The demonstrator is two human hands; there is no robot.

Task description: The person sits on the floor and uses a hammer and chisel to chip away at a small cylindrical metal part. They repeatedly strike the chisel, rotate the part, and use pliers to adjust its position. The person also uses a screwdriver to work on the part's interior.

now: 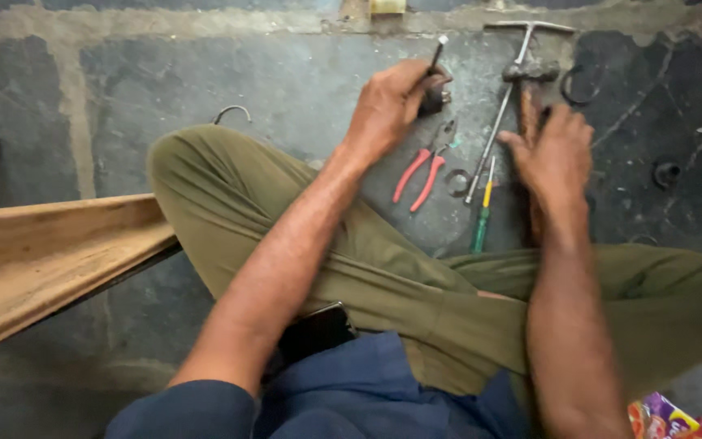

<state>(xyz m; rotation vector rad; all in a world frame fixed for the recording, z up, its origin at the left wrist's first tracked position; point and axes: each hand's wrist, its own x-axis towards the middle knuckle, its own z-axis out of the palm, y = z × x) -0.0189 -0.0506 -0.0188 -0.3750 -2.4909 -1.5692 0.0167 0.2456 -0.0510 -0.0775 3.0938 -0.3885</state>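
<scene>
Both arms reach forward over crossed legs: left hand [392,102] curled closed, right hand [554,150] spread flat.

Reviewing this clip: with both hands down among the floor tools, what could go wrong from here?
The right hand reaches onto the hammer beside the T-handle wrench; it may knock that or the green screwdriver. The left hand pinches a thin dark tool over a small part; it could slip.
</scene>
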